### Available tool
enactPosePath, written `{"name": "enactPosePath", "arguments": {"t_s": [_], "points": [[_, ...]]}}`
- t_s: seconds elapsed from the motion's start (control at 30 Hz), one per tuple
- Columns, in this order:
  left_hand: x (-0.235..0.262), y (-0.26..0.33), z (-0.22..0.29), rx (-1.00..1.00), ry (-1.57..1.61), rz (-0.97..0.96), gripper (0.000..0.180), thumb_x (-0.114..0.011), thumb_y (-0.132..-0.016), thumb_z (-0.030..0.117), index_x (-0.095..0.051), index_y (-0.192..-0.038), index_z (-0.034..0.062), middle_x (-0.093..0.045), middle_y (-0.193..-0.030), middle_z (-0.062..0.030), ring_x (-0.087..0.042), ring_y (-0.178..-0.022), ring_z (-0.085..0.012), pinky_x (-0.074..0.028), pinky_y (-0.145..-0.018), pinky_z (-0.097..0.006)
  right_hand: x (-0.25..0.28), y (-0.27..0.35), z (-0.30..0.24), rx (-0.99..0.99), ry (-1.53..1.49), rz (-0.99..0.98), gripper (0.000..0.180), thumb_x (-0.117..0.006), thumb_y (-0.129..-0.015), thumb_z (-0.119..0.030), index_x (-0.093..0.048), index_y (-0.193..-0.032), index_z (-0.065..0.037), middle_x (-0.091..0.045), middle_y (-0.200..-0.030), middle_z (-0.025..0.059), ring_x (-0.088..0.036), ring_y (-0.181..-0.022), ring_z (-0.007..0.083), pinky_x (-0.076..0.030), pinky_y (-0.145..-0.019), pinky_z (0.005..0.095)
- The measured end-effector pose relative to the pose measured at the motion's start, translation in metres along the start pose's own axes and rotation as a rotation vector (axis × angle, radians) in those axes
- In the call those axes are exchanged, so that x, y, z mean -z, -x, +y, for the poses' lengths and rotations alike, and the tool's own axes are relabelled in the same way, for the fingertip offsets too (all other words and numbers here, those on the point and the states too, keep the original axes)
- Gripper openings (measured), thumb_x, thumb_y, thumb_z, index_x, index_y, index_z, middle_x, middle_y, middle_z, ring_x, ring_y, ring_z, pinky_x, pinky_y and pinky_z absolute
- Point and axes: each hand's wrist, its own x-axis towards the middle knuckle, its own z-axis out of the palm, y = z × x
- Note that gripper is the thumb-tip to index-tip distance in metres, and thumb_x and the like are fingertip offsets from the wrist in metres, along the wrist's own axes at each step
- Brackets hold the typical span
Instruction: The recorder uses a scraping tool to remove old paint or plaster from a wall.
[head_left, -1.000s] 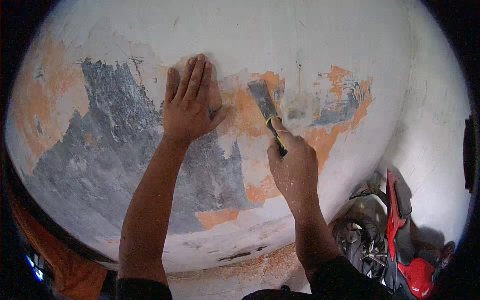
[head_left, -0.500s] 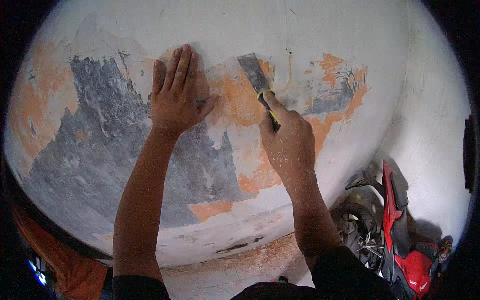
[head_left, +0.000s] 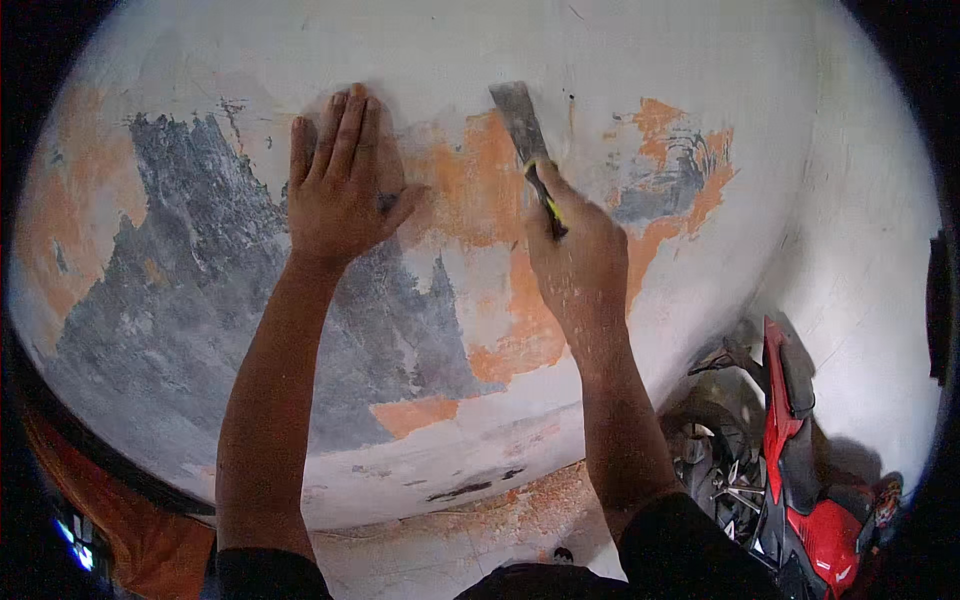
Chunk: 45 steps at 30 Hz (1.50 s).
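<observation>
Before me is a wall (head_left: 450, 60) with patches of white, orange and grey where its paint layers differ. My left hand (head_left: 342, 185) lies flat against it with the fingers stretched upward and the thumb out to the right. My right hand (head_left: 580, 245) is wrapped round the black and yellow handle of a scraper (head_left: 518, 118). The flat metal blade points up and slightly left, at the upper edge of an orange patch (head_left: 480, 180). Pale flecks dot the back of my right hand. Whether the blade's edge touches the wall I cannot tell.
A red and black motorcycle (head_left: 785, 440) stands at the lower right, near the side wall (head_left: 860, 300). Orange-brown cloth (head_left: 130, 520) hangs at the lower left. Flakes and dust (head_left: 540, 500) lie on the floor below the wall.
The scraper in my right hand has moved up a little on the wall, more orange showing below its blade. My left hand stays flat; the whole view has shifted slightly.
</observation>
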Motion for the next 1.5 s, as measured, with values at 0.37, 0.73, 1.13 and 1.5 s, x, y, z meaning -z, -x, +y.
{"name": "enactPosePath", "arguments": {"t_s": [0.37,0.73,1.13,1.5], "points": [[0.004,-0.001,0.001,0.018,-0.027,-0.01,0.091,-0.057,-0.089,0.067,-0.038,-0.153,0.0046,-0.034,-0.161,-0.0138,-0.031,-0.15,-0.0284,-0.016,-0.123,-0.054,0.001,-0.008,0.004,0.036,-0.119,0.044,0.043,-0.064,-0.094,-0.016,-0.062,-0.137,-0.011,-0.065,-0.081,0.0256,-0.069,-0.075,0.0359,-0.054,-0.068,0.044],[0.003,-0.002,0.0,0.015,-0.074,-0.021,0.091,-0.057,-0.089,0.068,-0.038,-0.153,0.0056,-0.035,-0.161,-0.0123,-0.031,-0.15,-0.0268,-0.016,-0.123,-0.053,0.016,-0.022,0.005,-0.009,-0.072,0.027,0.043,-0.066,-0.094,-0.013,-0.062,-0.137,-0.011,-0.07,-0.094,0.0243,-0.071,-0.075,0.0221,-0.054,-0.069,0.0335],[0.002,0.0,0.008,0.034,-0.016,-0.01,0.094,-0.063,-0.088,0.063,-0.033,-0.155,0.004,-0.029,-0.163,-0.0145,-0.028,-0.151,-0.0308,-0.017,-0.122,-0.054,0.012,-0.02,0.008,0.104,-0.178,0.084,0.039,-0.063,-0.096,-0.015,-0.062,-0.134,-0.005,-0.067,-0.092,0.0298,-0.069,-0.08,0.0396,-0.053,-0.068,0.043],[-0.007,0.02,0.034,0.105,-0.102,-0.099,0.094,-0.052,-0.089,0.071,-0.037,-0.153,0.0037,-0.03,-0.163,-0.0148,-0.026,-0.151,-0.0306,-0.013,-0.122,-0.058,-0.003,-0.003,0.0,0.099,-0.035,0.018,0.042,-0.065,-0.095,-0.014,-0.063,-0.137,-0.013,-0.063,-0.079,0.0216,-0.064,-0.069,0.0294,-0.052,-0.065,0.0392]]}}
